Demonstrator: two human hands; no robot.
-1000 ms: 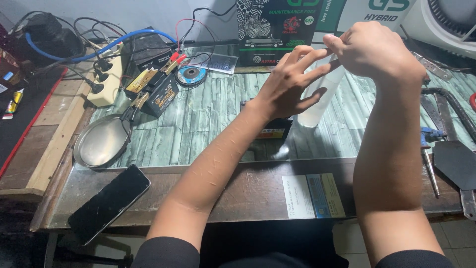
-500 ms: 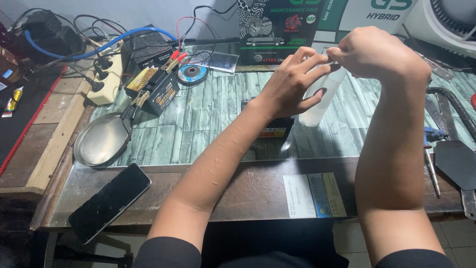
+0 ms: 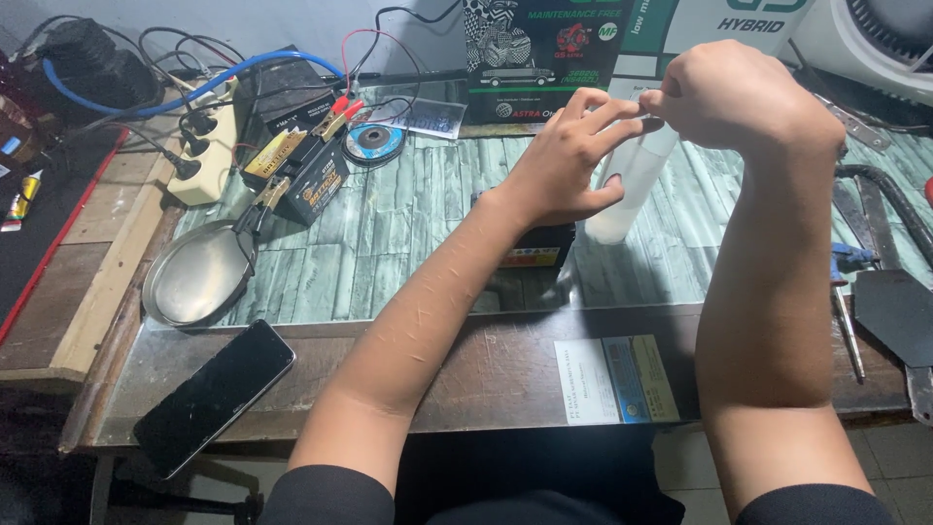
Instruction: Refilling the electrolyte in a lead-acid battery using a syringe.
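A translucent white plastic bottle [image 3: 630, 190] is held tilted above the table, its base near the glass top. My left hand [image 3: 564, 160] wraps its upper part, thumb low on the side and fingers stretched toward the top. My right hand [image 3: 739, 92] is closed in a pinch on the bottle's top end, and its fingers hide the cap. A small black battery [image 3: 539, 255] sits on the table just under my left wrist.
A second black battery [image 3: 301, 175] with red and black clips stands at the left, beside a round metal dish [image 3: 194, 272], a grinding disc [image 3: 376, 139] and a power strip [image 3: 209, 146]. A dark phone [image 3: 214, 394] overhangs the front edge. Hand tools [image 3: 846, 292] lie at the right.
Both hands stay on the bottle in nearly the same place. My left fingers have stretched a little further toward the top.
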